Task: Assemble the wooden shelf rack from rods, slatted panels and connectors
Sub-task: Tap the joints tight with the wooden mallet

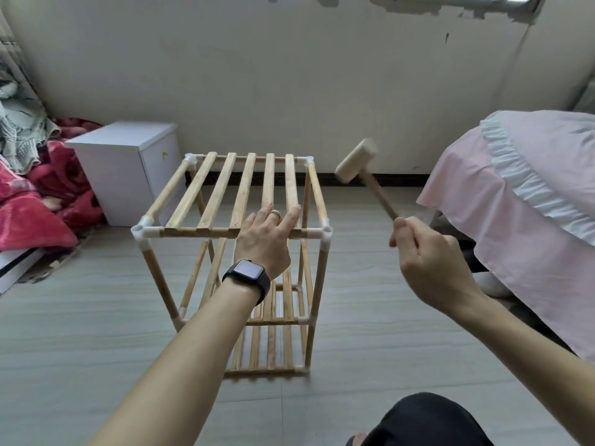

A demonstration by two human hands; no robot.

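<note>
The rack (238, 252) stood on the floor (80, 333). The left hand (265, 239) pressed flat, fingers straight, on the top panel (240, 191) to steady it; the right hand (428, 252) gripped the raised mallet (355, 164), probably for seating a connector (325, 233).

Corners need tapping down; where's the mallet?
Head view: the wooden mallet is held up in the right hand, just right of the rack.
</note>
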